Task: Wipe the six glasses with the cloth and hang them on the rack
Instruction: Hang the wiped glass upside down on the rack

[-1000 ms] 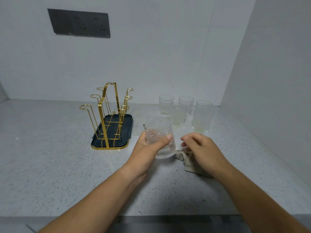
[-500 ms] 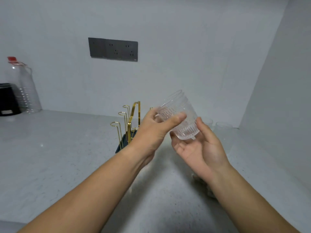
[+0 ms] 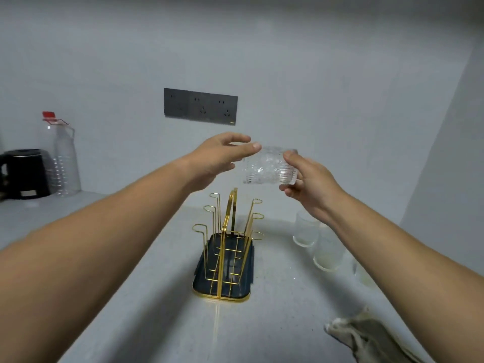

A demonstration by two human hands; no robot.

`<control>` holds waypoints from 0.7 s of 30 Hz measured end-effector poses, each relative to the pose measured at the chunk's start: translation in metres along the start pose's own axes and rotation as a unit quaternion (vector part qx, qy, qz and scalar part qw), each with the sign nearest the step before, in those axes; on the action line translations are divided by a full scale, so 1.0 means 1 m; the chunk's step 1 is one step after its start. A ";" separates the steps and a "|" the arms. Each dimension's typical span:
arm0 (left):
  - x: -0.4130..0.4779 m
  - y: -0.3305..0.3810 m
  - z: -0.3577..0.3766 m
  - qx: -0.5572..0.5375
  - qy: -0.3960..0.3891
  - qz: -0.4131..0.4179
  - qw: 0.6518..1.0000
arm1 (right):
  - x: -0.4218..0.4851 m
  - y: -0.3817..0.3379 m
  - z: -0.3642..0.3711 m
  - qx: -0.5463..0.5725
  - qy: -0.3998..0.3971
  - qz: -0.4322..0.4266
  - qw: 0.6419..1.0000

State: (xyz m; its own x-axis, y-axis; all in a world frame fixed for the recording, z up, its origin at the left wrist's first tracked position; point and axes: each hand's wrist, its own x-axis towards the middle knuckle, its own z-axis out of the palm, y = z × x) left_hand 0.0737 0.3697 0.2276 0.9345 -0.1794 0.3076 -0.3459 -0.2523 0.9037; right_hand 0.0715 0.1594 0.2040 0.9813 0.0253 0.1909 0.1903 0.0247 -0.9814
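Head camera finds the ribbed clear glass tumbler (image 3: 267, 166) up in the air, directly above the gold wire rack (image 3: 227, 244) on the grey speckled counter (image 3: 157, 310). It lies on its side, long axis running left to right, thick base in the right hand (image 3: 311, 184), whose fingers (image 3: 290, 157) curl round that end. The mouth points at the left hand (image 3: 217, 161), its digits almost straight, thumb just touching the rim. To hang it, I reckon, the mouth must tip downward onto a peg.

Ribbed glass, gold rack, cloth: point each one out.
ribbed glass (image 3: 267, 166), head view, on the middle of its ribbed side wall
gold rack (image 3: 222, 258), head view, on its central upright post
cloth (image 3: 366, 334), head view, on a crumpled fold lying on the counter
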 end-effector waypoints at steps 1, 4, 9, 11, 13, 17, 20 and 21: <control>0.008 -0.003 -0.007 0.018 -0.002 0.008 1.000 | 0.011 -0.002 0.005 -0.020 -0.007 -0.007 1.000; 0.028 -0.006 -0.030 0.082 -0.005 0.017 0.997 | 0.046 -0.008 0.025 -0.091 -0.027 -0.030 0.995; 0.059 -0.021 -0.060 0.160 -0.025 0.038 0.986 | 0.095 -0.012 0.059 -0.181 -0.070 -0.071 0.978; 0.069 -0.030 -0.066 0.177 -0.021 0.045 0.983 | 0.106 -0.014 0.068 -0.213 -0.081 -0.085 0.970; 0.080 -0.046 -0.076 0.182 -0.007 0.043 0.982 | 0.119 -0.013 0.081 -0.238 -0.091 -0.094 0.962; 0.093 -0.083 -0.086 0.163 0.016 0.038 0.986 | 0.143 -0.002 0.104 -0.294 -0.105 -0.114 0.943; 0.096 -0.111 -0.087 0.121 0.044 0.044 0.991 | 0.158 0.011 0.114 -0.319 -0.105 -0.125 0.934; 0.098 -0.120 -0.087 0.105 0.053 0.046 0.992 | 0.163 0.016 0.117 -0.325 -0.106 -0.127 0.931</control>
State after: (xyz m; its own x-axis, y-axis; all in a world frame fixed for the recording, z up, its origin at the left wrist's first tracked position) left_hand 0.2139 0.4647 0.1753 0.8978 -0.1121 0.4259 -0.4297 -0.4339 0.7919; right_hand 0.2306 0.2804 0.2217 0.8870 0.3003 0.3508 0.4615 -0.5505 -0.6957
